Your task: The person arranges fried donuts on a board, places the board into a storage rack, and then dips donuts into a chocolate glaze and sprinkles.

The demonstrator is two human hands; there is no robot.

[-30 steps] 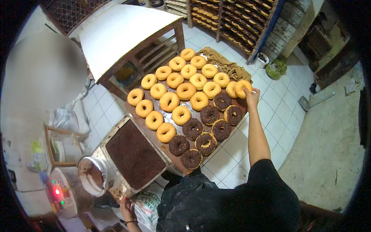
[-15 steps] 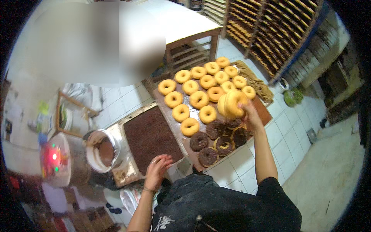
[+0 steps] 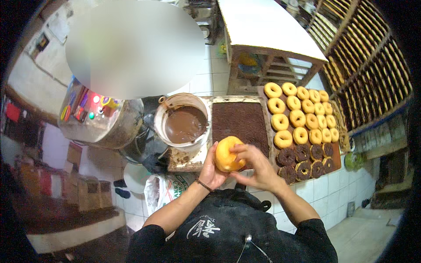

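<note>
In front of my body, a plain golden doughnut (image 3: 226, 154) is tilted between my two hands; whether a second one lies behind it I cannot tell. My left hand (image 3: 212, 173) cups it from the left, its fingers closed round the edge. From the other side my right hand (image 3: 258, 168) grips it, fingertips on its upper right. Just beyond the hands is a tray of dark brown crumbs (image 3: 239, 120). Left of that tray stands a white bucket (image 3: 161, 118) with liquid chocolate (image 3: 186, 125) in it.
On the right, a brown board holds rows of plain doughnuts (image 3: 300, 136) and, nearer me, several chocolate-coated doughnuts (image 3: 287, 156). A white-topped table (image 3: 267, 26) stands behind. Racks of filled trays (image 3: 366, 74) rise at far right. A round drum (image 3: 125, 125) sits left of the bucket.
My right hand has carried plain dough rings from the board leftward to my body. My left hand has come up and closed on them. The view has swung left, bringing the bucket nearer the middle.
</note>
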